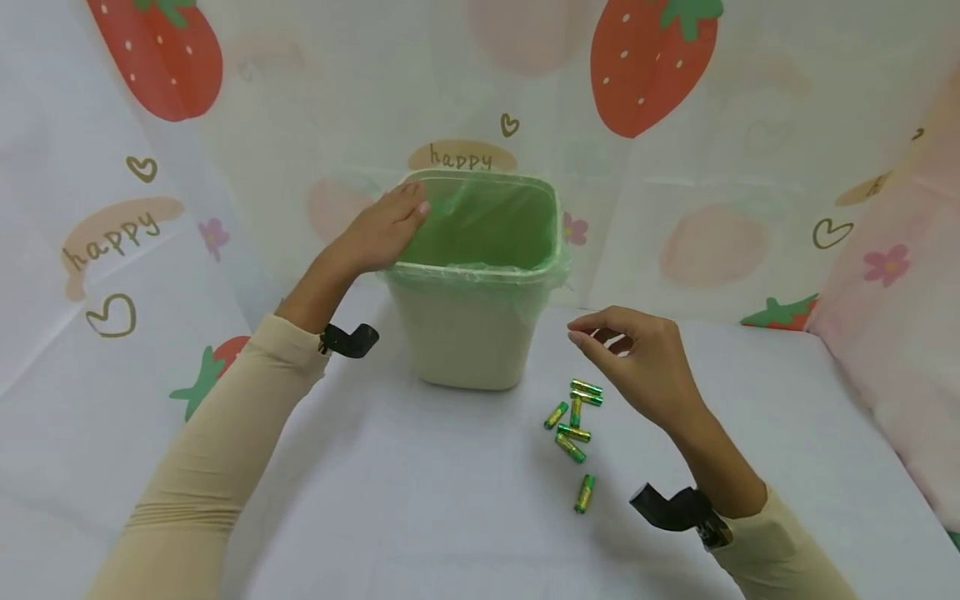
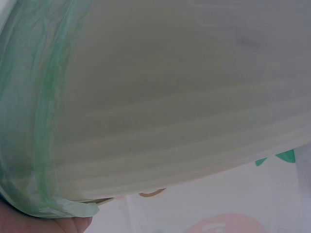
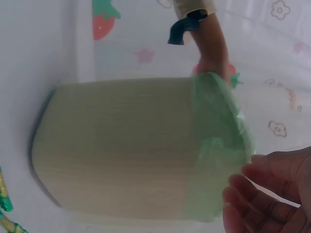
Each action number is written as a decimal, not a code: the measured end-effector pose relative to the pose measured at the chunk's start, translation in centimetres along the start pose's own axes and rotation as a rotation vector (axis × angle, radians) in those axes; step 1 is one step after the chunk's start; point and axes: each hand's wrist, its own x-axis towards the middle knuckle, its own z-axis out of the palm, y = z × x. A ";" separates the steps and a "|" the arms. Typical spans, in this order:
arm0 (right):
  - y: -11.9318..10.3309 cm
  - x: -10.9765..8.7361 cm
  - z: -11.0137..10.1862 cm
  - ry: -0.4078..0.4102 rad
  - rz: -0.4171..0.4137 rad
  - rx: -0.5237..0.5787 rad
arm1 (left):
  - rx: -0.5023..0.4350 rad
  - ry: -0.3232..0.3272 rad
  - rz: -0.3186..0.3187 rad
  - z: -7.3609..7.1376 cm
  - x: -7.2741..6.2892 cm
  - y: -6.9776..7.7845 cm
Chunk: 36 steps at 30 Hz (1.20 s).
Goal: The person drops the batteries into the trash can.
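A pale trash bin (image 1: pixel 465 325) stands upright, lined with a green plastic bag (image 1: pixel 487 217) folded over its rim. My left hand (image 1: pixel 386 229) grips the bin's left rim, its fingers and thumb reaching over the edge. In the left wrist view, only part of that hand (image 2: pixel 43 223) shows against the bag fold. Right of the bin, my right hand (image 1: pixel 637 358) hovers with bent fingers and thumb and index tips slightly apart; nothing shows between them. Below it lie several green-and-gold batteries (image 1: pixel 574 432), with one battery (image 1: pixel 585 493) apart and nearer me.
The white tabletop (image 1: pixel 360 500) extends in front of the bin and to both sides. Behind it hangs a printed cloth (image 1: pixel 420 75) with strawberries and hearts, close to the bin's back. Pink patterned cloth (image 1: pixel 892 358) borders the right side.
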 end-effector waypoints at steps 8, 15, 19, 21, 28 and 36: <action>2.0 -2.2 1.0 -0.014 0.082 -0.006 | -0.004 0.008 -0.015 0.0 -0.1 -0.2; 3.7 -3.7 1.5 -0.025 0.160 -0.005 | -0.004 0.012 -0.005 0.1 -0.2 -0.2; 4.9 -4.4 1.8 -0.036 0.205 0.003 | -0.007 0.017 -0.004 0.1 -0.2 -0.2; 5.5 -4.7 2.0 -0.040 0.218 0.000 | -0.007 0.017 -0.005 0.1 -0.1 -0.2; 7.3 -5.3 2.7 -0.040 0.260 0.003 | -0.013 0.022 -0.004 0.2 -0.1 -0.2; 9.5 -5.9 3.5 -0.062 0.301 0.000 | -0.003 0.018 0.003 0.2 0.1 -0.3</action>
